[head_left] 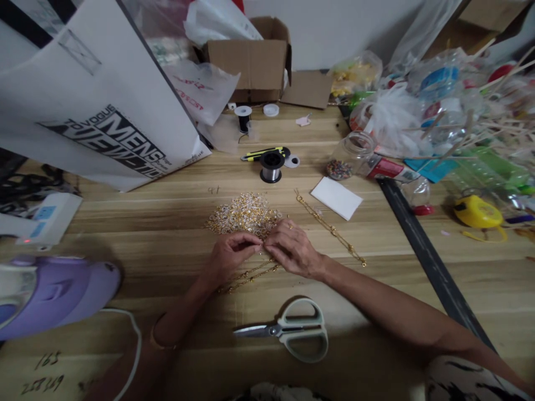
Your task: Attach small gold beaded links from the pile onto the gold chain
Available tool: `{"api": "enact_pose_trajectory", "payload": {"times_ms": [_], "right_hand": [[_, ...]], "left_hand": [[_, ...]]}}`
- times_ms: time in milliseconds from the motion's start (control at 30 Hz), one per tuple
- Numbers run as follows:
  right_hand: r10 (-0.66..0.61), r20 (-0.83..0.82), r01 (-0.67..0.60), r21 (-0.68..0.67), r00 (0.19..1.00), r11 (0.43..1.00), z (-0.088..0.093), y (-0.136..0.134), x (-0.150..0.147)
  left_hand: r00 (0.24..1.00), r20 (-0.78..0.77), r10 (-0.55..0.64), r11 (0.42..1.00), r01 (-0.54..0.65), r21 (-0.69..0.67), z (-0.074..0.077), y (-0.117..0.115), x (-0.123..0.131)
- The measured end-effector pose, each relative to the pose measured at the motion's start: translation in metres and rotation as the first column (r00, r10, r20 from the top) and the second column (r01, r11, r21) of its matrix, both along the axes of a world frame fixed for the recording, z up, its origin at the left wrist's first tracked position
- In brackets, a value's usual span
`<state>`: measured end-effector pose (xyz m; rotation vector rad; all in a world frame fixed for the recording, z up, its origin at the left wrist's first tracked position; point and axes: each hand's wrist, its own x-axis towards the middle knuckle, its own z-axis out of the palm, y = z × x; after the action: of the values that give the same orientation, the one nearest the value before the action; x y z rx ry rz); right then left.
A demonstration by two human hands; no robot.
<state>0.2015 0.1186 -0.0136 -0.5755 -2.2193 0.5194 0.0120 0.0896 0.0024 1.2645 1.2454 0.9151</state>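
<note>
My left hand (pixel 229 256) and my right hand (pixel 292 249) meet fingertip to fingertip just in front of a heap of small gold and silvery beads or rings (pixel 244 214). Both are closed in a pinch. A gold beaded chain (pixel 248 274) lies doubled on the table below them, its strands running up under my right fingers, which seem to grip it. Whatever tiny piece is between my left thumb and finger is too small to make out. Another gold chain (pixel 332 229) stretches out to the right. Scissors with pale handles (pixel 303 329) lie nearer me, blades pointing left.
Behind the heap stand a wire spool (pixel 271 167) and a utility knife (pixel 257 155). A white card (pixel 336 198) and a jar of beads (pixel 349 156) are to the right, beside bagged clutter. A purple iron (pixel 62 292) and a large white bag (pixel 104 94) occupy the left.
</note>
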Motion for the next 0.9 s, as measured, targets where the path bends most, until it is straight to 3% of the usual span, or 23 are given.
{"api": "enact_pose_trajectory", "payload": {"times_ms": [433, 900], "right_hand": [[-0.018, -0.059, 0.019, 0.010, 0.998, 1.000, -0.0001, -0.0002, 0.0023], [-0.030, -0.082, 0.033, 0.040, 0.996, 0.999, 0.0033, -0.0050, 0.0014]], "left_hand": [[0.999, 0.039, 0.038, 0.998, -0.035, -0.057, 0.0093, 0.0000, 0.0014], [0.961, 0.254, 0.110, 0.986, -0.074, -0.146, 0.0084, -0.0028, 0.0084]]}}
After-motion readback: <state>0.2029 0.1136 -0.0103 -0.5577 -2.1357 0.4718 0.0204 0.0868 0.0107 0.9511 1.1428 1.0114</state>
